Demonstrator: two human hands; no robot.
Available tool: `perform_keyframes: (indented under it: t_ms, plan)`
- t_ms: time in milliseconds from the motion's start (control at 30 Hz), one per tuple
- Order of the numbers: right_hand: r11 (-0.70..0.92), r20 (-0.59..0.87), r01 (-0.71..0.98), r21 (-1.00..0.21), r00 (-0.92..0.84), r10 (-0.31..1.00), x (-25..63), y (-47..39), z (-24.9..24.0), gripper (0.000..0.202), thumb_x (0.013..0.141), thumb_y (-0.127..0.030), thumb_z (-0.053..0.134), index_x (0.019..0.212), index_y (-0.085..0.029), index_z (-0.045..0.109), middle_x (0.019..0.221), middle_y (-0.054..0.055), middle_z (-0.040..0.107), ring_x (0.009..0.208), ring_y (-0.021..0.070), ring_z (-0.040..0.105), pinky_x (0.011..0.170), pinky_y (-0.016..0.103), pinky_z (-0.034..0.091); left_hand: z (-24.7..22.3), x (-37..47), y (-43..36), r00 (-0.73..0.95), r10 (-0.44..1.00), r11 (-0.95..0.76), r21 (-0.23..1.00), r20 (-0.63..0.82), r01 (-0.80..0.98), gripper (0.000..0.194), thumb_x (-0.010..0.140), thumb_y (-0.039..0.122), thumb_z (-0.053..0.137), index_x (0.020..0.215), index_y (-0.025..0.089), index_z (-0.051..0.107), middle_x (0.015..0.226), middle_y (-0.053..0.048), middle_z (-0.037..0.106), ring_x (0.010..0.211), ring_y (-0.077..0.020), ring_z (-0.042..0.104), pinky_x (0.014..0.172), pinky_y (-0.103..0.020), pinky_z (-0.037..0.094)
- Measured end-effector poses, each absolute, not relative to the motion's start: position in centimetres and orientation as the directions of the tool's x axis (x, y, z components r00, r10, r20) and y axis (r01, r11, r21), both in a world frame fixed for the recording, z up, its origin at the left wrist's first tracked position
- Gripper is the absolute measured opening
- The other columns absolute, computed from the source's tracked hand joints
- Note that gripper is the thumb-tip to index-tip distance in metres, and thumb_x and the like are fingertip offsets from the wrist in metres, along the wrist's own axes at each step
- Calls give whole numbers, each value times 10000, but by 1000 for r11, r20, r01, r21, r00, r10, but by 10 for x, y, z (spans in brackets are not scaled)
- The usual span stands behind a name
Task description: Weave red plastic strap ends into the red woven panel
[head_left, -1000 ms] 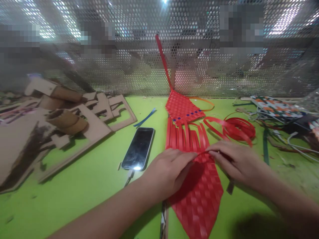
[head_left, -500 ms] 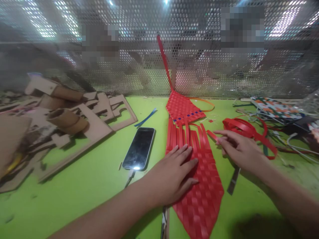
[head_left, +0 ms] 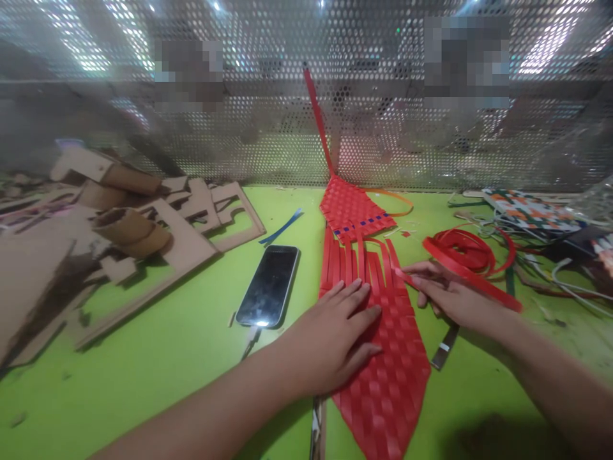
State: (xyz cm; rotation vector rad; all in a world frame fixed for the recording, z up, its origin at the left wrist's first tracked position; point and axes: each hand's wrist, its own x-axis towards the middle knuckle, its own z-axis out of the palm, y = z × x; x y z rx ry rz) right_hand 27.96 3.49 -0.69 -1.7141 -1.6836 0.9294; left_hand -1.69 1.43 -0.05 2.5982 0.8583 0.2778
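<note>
A red woven piece lies on the green table, several loose strips fanning from its far end. My left hand rests flat on its left side with the fingers spread. Pinched in my right hand is the end of a red strip, its tip at the weave's right edge. A coil of red strip sits just beyond that hand. Below the hand, a dark metal strip is partly hidden. Farther back lies a smaller red woven piece with a blue-checked row.
A phone with a cable lies left of the weave, near a blue strip. Cardboard pieces pile up at the left. A patterned woven piece and cables are at the right. A perforated metal panel stands behind.
My right hand has moved slightly left and nearer, bringing the red strip's tip to the weave's edge. The red coil has shifted with it. My left hand stays in place.
</note>
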Motion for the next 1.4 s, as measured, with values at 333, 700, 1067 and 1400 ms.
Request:
perform_keyframes:
  t_ms: [333,700,1067,1400]
  plan:
    - [-164,-203,512,-843,-21,979,278,33,0,586,941,-649,688,1327,-208,711,804,45,729,650,192,639,561,321,513,1,-16,14,791,609,-729,427,48,535,601,1141,551,407,1610,193,520,1749,-184,368,1651,-377,274,1329,-604,289]
    - [-122,-218,629,-768,-78,973,272,44,3,524,967,-706,593,1113,-229,752,586,-33,600,438,131,465,428,272,322,-1,-16,14,788,613,-730,426,60,535,585,1129,525,460,1602,189,531,1740,-189,385,1642,-379,299,1326,-605,297]
    - [95,20,634,-768,-123,992,256,44,2,484,970,-649,672,746,-250,515,670,-50,495,609,151,460,559,298,356,-1,-15,16,786,615,-723,444,63,529,585,1125,527,469,1598,190,537,1742,-192,379,1641,-380,305,1325,-614,293]
    - [47,-62,651,-757,-144,988,272,41,2,498,967,-717,647,838,-236,625,720,1,646,620,175,601,563,297,465,3,-16,15,788,615,-714,448,32,538,610,1133,557,427,1613,193,520,1754,-178,361,1653,-371,276,1343,-593,257]
